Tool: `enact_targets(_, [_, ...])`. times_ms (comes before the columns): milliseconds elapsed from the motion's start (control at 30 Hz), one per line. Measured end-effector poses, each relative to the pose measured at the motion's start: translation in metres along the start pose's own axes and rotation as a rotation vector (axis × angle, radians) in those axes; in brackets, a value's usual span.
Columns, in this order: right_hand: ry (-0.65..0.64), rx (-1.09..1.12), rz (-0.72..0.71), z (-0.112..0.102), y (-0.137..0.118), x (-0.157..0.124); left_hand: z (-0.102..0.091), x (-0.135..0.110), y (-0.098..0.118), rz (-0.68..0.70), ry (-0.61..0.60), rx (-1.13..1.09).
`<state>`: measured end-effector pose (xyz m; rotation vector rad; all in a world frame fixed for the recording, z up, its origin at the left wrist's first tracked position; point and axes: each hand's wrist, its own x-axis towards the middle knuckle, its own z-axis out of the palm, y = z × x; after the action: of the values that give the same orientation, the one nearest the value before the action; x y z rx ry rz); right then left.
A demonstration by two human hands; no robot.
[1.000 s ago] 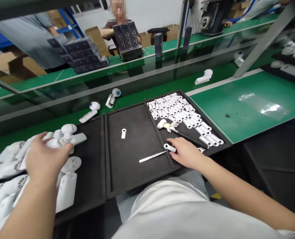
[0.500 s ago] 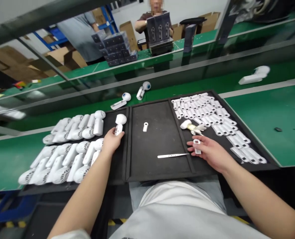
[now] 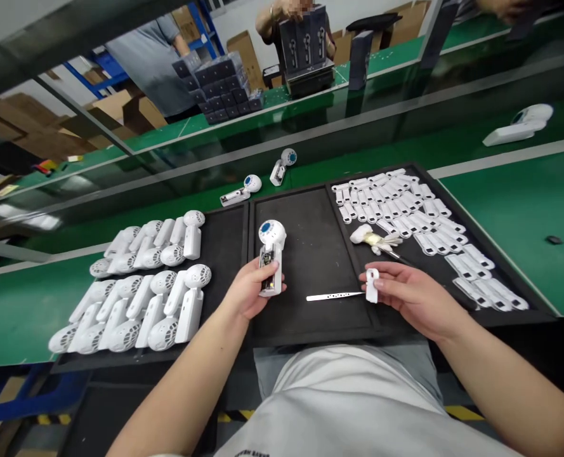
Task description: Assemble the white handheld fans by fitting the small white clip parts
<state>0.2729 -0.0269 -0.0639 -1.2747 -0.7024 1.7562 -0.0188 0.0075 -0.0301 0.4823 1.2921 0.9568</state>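
Note:
My left hand (image 3: 257, 285) grips a white handheld fan (image 3: 277, 254) by its handle, over the middle black tray. The fan's round head points away from me, and its handle is uncovered, showing electronic parts inside. To the right, my right hand (image 3: 410, 289) pinches a small white plastic cover (image 3: 372, 285) between thumb and fingers, apart from the fan. White tweezers (image 3: 332, 297) lie on the tray between my hands, their tip close to the cover. Many similar white covers (image 3: 405, 203) lie in rows beyond my right hand.
Rows of white fans (image 3: 148, 304) fill much of the left tray. Two more fans with open handles, one of them a near fan (image 3: 241, 192), rest behind the trays. A brush-like bundle (image 3: 374, 238) lies by the covers. Across the bench, a person handles dark boxes (image 3: 305, 41).
My left hand has brought the fan rightward from the left tray to the middle one, its open handle now facing up. My right hand still holds the cover, which has turned slightly.

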Motion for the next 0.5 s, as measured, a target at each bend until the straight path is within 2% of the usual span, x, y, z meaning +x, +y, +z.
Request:
enact_targets(100, [-0.063,-0.021,-0.026,0.011,-0.003,-0.005,0.014,-0.007,-0.012,-0.091,-0.088,-0.016])
enact_targets(267, [-0.107,0.058,-0.069,0.036,-0.003,-0.013,0.04,-0.02,-0.033,-0.097,-0.345,-0.062])
enact_targets(400, [-0.073,0.065,-0.118,0.053,0.0,-0.017,0.058,-0.028,-0.053,0.036,-0.348,-0.027])
enact_targets(500, [-0.016,0.029,-0.146,0.059,0.002,-0.017,0.063,-0.032,-0.063,0.129,-0.354,0.052])
